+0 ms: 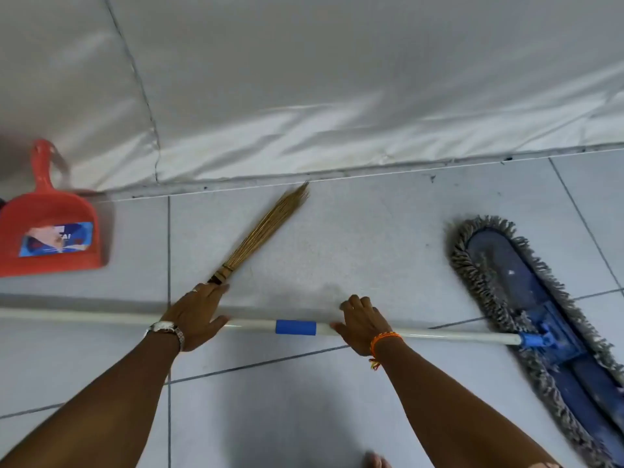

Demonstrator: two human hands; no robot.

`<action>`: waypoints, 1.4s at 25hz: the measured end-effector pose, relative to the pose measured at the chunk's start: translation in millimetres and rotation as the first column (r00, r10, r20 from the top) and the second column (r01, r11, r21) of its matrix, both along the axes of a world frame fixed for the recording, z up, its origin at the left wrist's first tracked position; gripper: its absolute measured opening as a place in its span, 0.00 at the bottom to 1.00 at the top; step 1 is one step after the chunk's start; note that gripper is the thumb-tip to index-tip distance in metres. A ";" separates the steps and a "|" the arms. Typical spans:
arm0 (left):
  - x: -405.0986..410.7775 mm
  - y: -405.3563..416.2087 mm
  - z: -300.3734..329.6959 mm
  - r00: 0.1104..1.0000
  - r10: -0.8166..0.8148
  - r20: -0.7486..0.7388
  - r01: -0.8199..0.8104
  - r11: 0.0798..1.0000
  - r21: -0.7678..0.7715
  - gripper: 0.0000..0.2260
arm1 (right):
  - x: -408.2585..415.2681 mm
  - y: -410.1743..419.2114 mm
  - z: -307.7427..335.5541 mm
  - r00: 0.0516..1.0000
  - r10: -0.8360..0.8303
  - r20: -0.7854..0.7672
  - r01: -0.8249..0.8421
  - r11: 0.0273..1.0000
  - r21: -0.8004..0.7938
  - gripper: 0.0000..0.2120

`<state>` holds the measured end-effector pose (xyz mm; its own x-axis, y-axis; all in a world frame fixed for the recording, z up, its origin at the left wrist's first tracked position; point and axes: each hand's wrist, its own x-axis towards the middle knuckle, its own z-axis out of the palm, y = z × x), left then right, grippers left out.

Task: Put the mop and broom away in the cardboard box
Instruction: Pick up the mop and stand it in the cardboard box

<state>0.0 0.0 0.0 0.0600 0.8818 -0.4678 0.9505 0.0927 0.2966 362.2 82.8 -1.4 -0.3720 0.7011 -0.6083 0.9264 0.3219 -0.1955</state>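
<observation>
While our left hand (197, 312) and right hand (363, 324) lie open-fingered over the mop (526, 295) pole on the tiles, broom (260, 236) just beyond, box unseen, we judge a one-sided lift might swing its heavy head.

Pale grey tiled floor (337, 400) with dark grout lines carries everything. A red dustpan (50, 231) lies at the left, a straw broom (263, 231) in the middle, and a blue flat mop (540, 298) with grey fringe at the right, its white pole running leftward.
</observation>
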 end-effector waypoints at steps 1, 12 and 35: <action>2.2 0.2 -9.0 0.999 -0.029 0.018 0.029 0.999 -0.017 0.28 | 1.5 1.0 -7.9 0.998 0.041 0.038 -0.039 0.998 -0.055 0.26; 2.9 -8.3 38.0 0.952 0.046 -0.303 -0.005 0.991 0.134 0.27 | 8.2 25.3 33.2 0.999 0.047 -0.009 -0.047 0.916 -0.399 0.12; 32.8 40.2 822.2 0.365 0.729 0.579 -0.750 -0.139 0.647 0.41 | -57.2 28.6 689.7 0.812 -0.086 -0.577 -0.020 0.984 -0.176 0.13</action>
<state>32.8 40.2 822.2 -0.8975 0.2343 0.3736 0.4409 0.4810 0.7577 305.0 111.4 688.3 -0.6710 0.6282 -0.3938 0.6320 0.2069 -0.7468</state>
